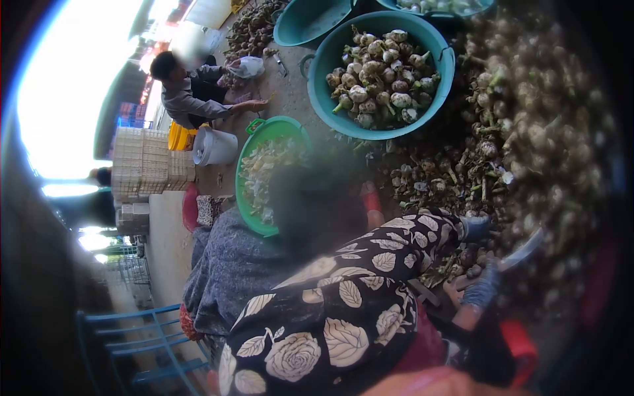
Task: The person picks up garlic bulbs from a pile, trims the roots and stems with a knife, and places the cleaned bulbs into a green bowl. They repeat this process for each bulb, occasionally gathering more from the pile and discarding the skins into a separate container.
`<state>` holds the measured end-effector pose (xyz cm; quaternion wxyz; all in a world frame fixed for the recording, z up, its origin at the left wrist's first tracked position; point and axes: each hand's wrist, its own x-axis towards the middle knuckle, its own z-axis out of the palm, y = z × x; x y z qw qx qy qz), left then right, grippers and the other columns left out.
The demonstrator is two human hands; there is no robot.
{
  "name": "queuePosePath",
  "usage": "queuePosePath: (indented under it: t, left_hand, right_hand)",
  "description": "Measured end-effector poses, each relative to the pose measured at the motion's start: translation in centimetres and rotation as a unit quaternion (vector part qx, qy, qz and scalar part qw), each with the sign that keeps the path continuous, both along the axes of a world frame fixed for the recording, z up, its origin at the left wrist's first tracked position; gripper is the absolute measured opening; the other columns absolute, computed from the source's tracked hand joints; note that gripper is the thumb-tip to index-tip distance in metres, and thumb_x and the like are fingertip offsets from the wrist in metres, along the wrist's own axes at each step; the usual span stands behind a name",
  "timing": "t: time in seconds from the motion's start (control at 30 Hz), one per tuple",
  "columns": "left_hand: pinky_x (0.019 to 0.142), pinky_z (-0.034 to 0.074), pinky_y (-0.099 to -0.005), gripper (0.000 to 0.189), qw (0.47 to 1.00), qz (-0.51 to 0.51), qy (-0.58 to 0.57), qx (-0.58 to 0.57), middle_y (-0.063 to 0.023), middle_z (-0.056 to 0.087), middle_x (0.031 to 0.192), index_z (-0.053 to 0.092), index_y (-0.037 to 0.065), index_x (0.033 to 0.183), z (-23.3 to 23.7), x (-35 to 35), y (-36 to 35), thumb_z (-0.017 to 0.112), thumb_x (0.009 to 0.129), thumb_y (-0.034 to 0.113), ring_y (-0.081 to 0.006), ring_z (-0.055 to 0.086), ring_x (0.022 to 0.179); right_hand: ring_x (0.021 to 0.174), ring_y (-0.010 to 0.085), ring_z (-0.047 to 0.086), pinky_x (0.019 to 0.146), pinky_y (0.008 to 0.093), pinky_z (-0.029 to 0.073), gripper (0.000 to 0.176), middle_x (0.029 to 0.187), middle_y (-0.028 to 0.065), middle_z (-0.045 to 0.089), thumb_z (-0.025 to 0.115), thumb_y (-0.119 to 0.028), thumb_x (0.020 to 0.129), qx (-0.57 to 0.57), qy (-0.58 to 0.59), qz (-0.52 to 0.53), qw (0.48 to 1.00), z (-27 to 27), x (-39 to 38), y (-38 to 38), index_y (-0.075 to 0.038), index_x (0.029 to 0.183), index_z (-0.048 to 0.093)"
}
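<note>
Neither of my own hands can be made out in the head view. Close in front of me a co-worker in a dark shirt with cream roses (330, 317) bends over a large heap of garlic bulbs with stalks (528, 132). The co-worker's one gloved hand (475, 228) reaches into the heap. The other gloved hand (479, 287) holds a knife (522, 254) over the bulbs. A teal basin (328, 63) behind the heap is filled with trimmed garlic (380, 72).
A green basin (243, 155) holds pale peelings. Beside it stand a white bucket (214, 146) and stacked pale crates (142, 165). A second person (191, 92) squats further off by another garlic pile. More teal basins (310, 20) sit behind. A blue metal frame (145, 343) is nearby.
</note>
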<state>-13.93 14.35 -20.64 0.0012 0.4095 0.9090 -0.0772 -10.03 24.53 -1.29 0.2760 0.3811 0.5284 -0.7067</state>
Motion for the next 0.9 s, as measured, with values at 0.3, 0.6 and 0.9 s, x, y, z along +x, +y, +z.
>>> queuePosePath:
  t: [0.3, 0.6, 0.9]
  left_hand:
    - [0.065, 0.042, -0.0401, 0.027, 0.933, 0.246, -0.248, -0.088, -0.0053, 0.061, 0.104, 0.065, 0.015, 0.098, 2.1, -3.1, -0.4, 0.051, 0.080, 0.029, -0.0252, 0.057, 0.092]
    - [0.073, 0.040, -0.0375, 0.031, 0.832, 0.483, -0.251, 0.109, -0.0030, 0.059, 0.100, 0.065, 0.013, 0.098, 0.4, 4.2, -5.4, 0.065, 0.069, 0.023, -0.0227, 0.054, 0.100]
    - [0.072, 0.046, -0.0391, 0.024, 0.813, 0.514, -0.234, 0.142, -0.0085, 0.059, 0.094, 0.066, 0.014, 0.090, 0.1, 11.9, -4.9, 0.061, 0.068, 0.024, -0.0265, 0.060, 0.087]
  right_hand:
    - [0.042, 0.0087, 0.041, 0.037, 0.0232, 0.035, 0.005, 0.061, 0.0000, 0.051, 0.057, -0.010, 0.079, 0.039, 0.059, 0.076, 0.995, -2.2, 0.5, 0.9, -0.007, 0.078, 0.053]
    - [0.056, 0.0161, 0.055, 0.050, 0.0273, 0.044, 0.015, 0.073, 0.0068, 0.060, 0.060, -0.013, 0.077, 0.269, 0.075, 0.096, 0.955, -8.0, -0.9, 1.6, -0.001, 0.087, 0.060]
    - [0.076, 0.0295, 0.059, 0.071, 0.0333, 0.047, 0.030, 0.086, 0.0136, 0.064, 0.061, -0.019, 0.077, 0.451, 0.430, 0.385, 0.681, -15.2, -2.9, -1.5, 0.003, 0.097, 0.058]
